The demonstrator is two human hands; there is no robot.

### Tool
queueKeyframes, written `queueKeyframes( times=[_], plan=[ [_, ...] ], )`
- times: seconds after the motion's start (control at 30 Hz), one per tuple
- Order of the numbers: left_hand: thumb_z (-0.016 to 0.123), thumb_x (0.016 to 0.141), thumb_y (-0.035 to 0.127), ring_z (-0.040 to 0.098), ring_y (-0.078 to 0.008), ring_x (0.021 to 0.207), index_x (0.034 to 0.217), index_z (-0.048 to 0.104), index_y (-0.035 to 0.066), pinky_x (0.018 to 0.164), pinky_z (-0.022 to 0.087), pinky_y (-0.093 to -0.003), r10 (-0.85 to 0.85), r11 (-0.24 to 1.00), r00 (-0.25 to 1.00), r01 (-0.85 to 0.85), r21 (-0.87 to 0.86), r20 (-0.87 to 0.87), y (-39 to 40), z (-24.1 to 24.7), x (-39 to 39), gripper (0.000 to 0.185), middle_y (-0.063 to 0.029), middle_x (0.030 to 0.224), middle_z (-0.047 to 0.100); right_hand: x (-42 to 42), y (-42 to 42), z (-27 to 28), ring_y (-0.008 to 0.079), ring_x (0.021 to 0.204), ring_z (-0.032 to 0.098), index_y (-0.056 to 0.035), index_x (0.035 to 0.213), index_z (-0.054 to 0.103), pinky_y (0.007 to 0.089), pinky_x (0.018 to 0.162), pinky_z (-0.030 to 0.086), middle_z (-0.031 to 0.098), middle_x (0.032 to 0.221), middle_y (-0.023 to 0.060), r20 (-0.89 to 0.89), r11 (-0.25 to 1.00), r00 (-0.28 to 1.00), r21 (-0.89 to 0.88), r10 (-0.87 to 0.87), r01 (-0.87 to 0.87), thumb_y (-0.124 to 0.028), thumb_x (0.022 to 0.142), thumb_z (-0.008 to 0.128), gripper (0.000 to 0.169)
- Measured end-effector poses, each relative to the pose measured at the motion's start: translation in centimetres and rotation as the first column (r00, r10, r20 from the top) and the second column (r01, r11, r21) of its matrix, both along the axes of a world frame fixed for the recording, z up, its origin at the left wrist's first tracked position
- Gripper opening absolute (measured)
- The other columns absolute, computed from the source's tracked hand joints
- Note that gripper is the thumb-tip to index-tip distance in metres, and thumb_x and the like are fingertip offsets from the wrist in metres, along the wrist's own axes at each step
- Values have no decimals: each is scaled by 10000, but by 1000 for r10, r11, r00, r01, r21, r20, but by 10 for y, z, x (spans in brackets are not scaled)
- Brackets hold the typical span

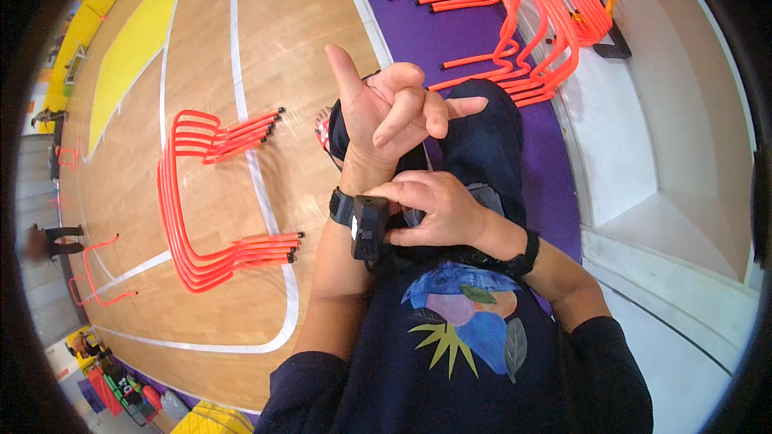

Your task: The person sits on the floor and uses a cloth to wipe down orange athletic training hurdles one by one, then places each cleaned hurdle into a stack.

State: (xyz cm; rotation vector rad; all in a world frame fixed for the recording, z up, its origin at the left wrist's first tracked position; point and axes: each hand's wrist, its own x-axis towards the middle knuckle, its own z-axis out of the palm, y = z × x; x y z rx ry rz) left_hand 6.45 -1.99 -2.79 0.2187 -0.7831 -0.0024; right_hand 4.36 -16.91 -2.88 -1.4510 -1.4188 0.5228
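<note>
My left hand [401, 105] is palm up and holds nothing. Its thumb sticks out and its fingers are apart, some of them bent. A black wrist strap [341, 207] goes around that forearm, and a small black box-shaped device [369, 228] sits against it, with a white patch and small print on it. My right hand [443, 208] grips the device from the right, index finger near its top end and thumb lower on its side. Another black band [525, 252] circles my right wrist. Both hands are over my lap, above dark trousers [482, 126].
Orange training hurdles [167, 193] stand nested on the wooden court floor [199, 319] to my left. More orange hurdles [543, 30] are on the purple strip [416, 30] ahead right. A white ledge [627, 157] runs along my right. A person [54, 244] is far left.
</note>
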Motion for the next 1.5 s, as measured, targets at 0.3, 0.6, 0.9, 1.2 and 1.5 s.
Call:
queueKeyframes(
  times=[0.3,0.6,0.9,1.2,1.5],
  plan=[
    [93,710,879,611,-227,520,968,673,13,1015,309,-611,86,996,995,-85,27,-56,13,7,-9,1074,50,383,296,-3,9,1,239,714,620,-132,1104,619,345,657,507,591,768,60,-25,999,999,37,24,-23,-204,639,784,499],
    [164,829,776,491,-128,379,816,632,121,1064,254,-581,180,962,983,-170,216,-26,17,17,-16,806,55,391,354,-6,10,0,242,725,624,-146,1097,625,349,647,511,599,787,50,51,998,998,64,22,-25,-255,637,790,500],
    [165,821,781,450,-134,307,688,578,120,1032,282,-612,193,959,981,-184,214,-23,12,25,-19,791,58,383,352,-5,9,6,187,691,638,-89,1066,648,284,607,520,625,804,55,95,987,995,154,20,-34,-145,593,823,507],
    [161,842,759,462,-122,354,774,635,85,997,360,-572,311,936,933,-268,230,-180,7,16,-18,826,73,372,304,1,5,0,236,709,618,-132,1080,639,328,632,507,609,779,59,159,993,987,114,9,-28,-243,648,785,470],
    [711,730,102,513,-378,1132,963,645,27,972,391,-440,567,-769,274,-162,618,777,14,-52,-32,253,-144,1072,611,26,-47,-28,321,912,595,-48,1086,602,418,772,480,610,942,163,379,813,914,-572,144,109,-405,730,697,513]
  ],
)
